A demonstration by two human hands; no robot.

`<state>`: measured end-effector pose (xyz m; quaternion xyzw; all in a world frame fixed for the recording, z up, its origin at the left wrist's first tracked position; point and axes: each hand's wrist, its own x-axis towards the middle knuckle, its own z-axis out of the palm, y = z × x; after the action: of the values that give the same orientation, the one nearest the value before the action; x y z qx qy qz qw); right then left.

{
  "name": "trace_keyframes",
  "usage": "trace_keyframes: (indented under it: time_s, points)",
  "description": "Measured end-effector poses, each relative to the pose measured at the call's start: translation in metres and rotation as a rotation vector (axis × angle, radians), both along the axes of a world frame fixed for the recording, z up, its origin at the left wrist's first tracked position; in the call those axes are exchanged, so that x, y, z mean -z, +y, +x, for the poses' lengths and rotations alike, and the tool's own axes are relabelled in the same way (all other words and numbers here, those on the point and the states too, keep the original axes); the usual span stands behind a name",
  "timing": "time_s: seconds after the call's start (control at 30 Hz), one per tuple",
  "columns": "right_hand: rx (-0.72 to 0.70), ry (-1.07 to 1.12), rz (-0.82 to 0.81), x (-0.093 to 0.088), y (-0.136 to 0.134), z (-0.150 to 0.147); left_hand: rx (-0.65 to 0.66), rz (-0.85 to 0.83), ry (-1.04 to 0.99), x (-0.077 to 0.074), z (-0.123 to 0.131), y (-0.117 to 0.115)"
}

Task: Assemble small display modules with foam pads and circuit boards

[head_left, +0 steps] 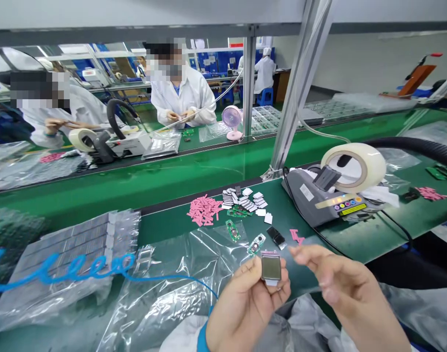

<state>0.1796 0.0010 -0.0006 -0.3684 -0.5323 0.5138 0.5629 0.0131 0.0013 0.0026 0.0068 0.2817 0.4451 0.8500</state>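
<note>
At the bottom centre, the left hand (245,303) pinches a small square display module (270,268) upright between thumb and fingers; the right hand (340,288), lower right, hovers beside it, blurred, fingers loosely spread, holding nothing.

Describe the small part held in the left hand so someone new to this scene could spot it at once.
Start at the tape dispenser with its big white roll on the green bench, then drop down toward the camera to the left hand. Its fingertips pinch a small square display module: grey glass face, pink strip along the top, unlike the green circuit boards lying on the bench.
</note>
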Motion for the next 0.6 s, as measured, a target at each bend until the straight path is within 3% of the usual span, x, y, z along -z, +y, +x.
trace_keyframes:
  time_s: [0.1,0.27,0.6]
  points:
    - [0.029,-0.059,0.073,-0.005,0.004,-0.022,-0.016,0.022,-0.007,0.000,-0.001,-0.002]
    - [0.109,-0.013,-0.087,0.008,0.010,-0.047,-0.073,0.049,-0.058,0.002,-0.003,-0.001]
    - [0.176,0.046,-0.195,0.013,0.011,-0.057,-0.124,-0.001,-0.060,0.006,-0.001,0.001]
